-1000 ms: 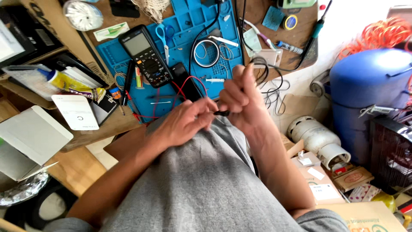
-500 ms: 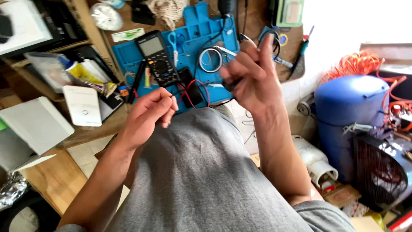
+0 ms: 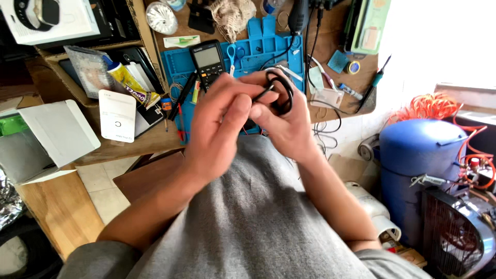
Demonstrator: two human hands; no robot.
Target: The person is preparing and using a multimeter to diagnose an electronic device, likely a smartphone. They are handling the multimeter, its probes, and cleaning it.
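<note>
Holding a loop of black cable [image 3: 281,93] up in front of the chest, both hands meet just below the blue work mat [image 3: 268,44]. The left hand [image 3: 222,124] has its fingers curled in close, thumb and forefinger pinched on the cable's near end. The right hand [image 3: 287,121] is wrapped around the coil itself, fingers bent over the top of it so the loop shows between them. The two hands touch at the fingertips.

On the blue work mat, towards its left side, lies a black multimeter [image 3: 208,59] with a grey screen, and just right of the meter a small pair of blue-handled scissors [image 3: 232,54]. Left of the mat stands a cardboard box [image 3: 137,31] stuffed with a yellow tube and flat packets, and in front of that box a white card [image 3: 117,115] leans on the desk edge. Above the mat sits a round clock face [image 3: 161,18] and a tangle of pale string. Right of the mat a soldering iron [image 3: 374,85] rests near the desk corner. Further right of the mat, down on the floor, stands a blue tank [image 3: 423,155] with orange coiled hose [image 3: 434,106] on top.
</note>
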